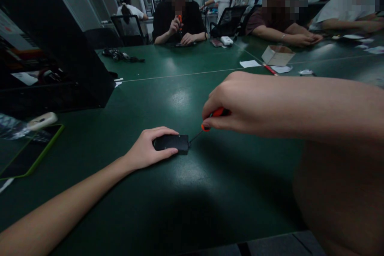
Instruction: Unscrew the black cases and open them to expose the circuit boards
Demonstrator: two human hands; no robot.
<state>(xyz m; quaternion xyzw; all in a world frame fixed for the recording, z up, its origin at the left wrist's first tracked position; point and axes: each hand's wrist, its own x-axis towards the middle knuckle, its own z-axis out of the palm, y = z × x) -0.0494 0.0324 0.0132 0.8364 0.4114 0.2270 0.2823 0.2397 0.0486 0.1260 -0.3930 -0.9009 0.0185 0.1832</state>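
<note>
A small black box (177, 143) lies flat on the green table (168, 108). My left hand (150, 146) grips it from the left, thumb on the near long side and fingers on the far side. My right hand (223, 102) is closed around the red and black handle of a screwdriver (217, 114). The thin shaft slants down to the left, and its tip is at the right end of the box. Whether the tip sits in a screw is too small to tell.
A black frame (87, 68) stands at the left, with a green-edged phone (33, 150) in front of it. Cables (120, 55), a small carton (277, 55) and a red pen (270, 69) lie farther back. Several people sit across the table; one holds a screwdriver (180, 22).
</note>
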